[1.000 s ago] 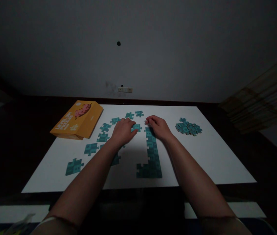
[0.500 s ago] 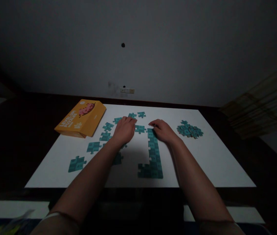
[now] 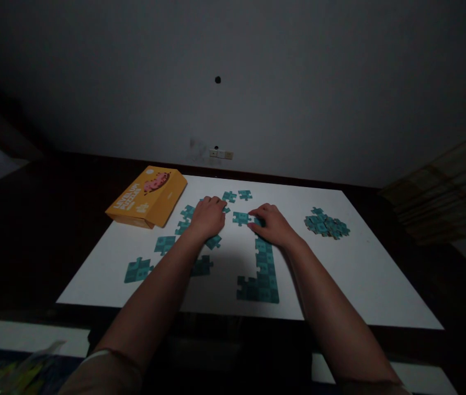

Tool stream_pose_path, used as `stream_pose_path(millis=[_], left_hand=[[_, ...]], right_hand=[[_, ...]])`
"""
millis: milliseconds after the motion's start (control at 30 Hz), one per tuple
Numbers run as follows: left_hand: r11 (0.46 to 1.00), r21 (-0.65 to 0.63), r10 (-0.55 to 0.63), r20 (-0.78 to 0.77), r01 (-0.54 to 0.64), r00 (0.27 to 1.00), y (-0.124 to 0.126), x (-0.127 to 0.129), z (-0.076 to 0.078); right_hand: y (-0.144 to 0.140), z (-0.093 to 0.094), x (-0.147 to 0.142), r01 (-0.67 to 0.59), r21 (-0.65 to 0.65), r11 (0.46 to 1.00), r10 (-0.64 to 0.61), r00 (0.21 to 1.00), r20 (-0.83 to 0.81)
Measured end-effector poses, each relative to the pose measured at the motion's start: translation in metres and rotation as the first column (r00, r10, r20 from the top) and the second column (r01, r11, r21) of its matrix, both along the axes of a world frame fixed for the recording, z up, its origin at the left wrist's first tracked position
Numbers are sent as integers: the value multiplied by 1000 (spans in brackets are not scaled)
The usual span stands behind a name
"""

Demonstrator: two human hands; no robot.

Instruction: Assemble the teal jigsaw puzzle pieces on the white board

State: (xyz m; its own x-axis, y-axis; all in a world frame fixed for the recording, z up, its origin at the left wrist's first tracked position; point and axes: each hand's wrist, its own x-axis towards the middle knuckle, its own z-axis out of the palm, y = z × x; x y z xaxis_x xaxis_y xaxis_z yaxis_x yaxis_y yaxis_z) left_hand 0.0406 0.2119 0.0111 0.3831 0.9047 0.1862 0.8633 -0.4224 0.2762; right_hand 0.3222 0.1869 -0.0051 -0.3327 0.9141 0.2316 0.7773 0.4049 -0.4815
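My left hand (image 3: 209, 217) is closed among loose teal jigsaw pieces, its fingertips on a puzzle piece (image 3: 227, 209) that shows only at its right edge. My right hand (image 3: 271, 224) has thumb and index finger gripping the right end of another puzzle piece (image 3: 240, 218). That piece lies flat at the top of a joined L-shaped strip of puzzle (image 3: 266, 269), whose upper end is partly covered by my right hand. Whether the piece is locked into the strip cannot be seen. Two loose pieces (image 3: 229, 196) lie just beyond my hands.
A yellow puzzle box (image 3: 151, 195) stands at the table's back left. More loose pieces (image 3: 138, 269) are spread along the left, partly behind my left forearm. A heap of puzzle pieces (image 3: 327, 225) lies right of my right hand on the white table (image 3: 340, 285).
My right thumb and index finger have spread apart and come onto the piece at the strip's top. My left hand has drawn slightly back. The whole view has shifted a little.
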Motion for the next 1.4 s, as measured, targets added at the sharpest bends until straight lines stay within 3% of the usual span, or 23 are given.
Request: stream_pose_path(millis=[367,567,733,867,933,1033,1133,1233,1400], left_hand=[[996,-68,63,131,-54,989,9,-6,-3],[995,-103,20,219,3,976,10,-9,-6],[996,-63,-37,351,63,936,11,-10,-7],[997,-69,4,463,32,887,15,-12,-6],[995,-101,65,528,-14,847,16,-11,-5],[978,-205,157,671,-22,724,17,-7,-3],[953,-302,226,774,31,592,17,-3,-5],[924,-372,285,823,86,491,18,2,-8],[906,-391,284,845,162,452,16,10,-13]], right_hand=[[-1,-3,-25,-66,37,997,63,996,59],[-2,-4,-20,-56,38,998,54,997,53],[-2,-2,-22,-66,29,997,65,996,54],[-5,0,-37,-62,53,997,55,992,116],[-7,1,-47,-76,69,995,64,985,161],[-8,2,-54,-119,64,991,106,979,176],[-5,2,-46,-103,64,993,97,992,85],[1,1,-29,2,82,997,1,999,-41],[4,1,-18,92,50,995,-79,973,-216]])
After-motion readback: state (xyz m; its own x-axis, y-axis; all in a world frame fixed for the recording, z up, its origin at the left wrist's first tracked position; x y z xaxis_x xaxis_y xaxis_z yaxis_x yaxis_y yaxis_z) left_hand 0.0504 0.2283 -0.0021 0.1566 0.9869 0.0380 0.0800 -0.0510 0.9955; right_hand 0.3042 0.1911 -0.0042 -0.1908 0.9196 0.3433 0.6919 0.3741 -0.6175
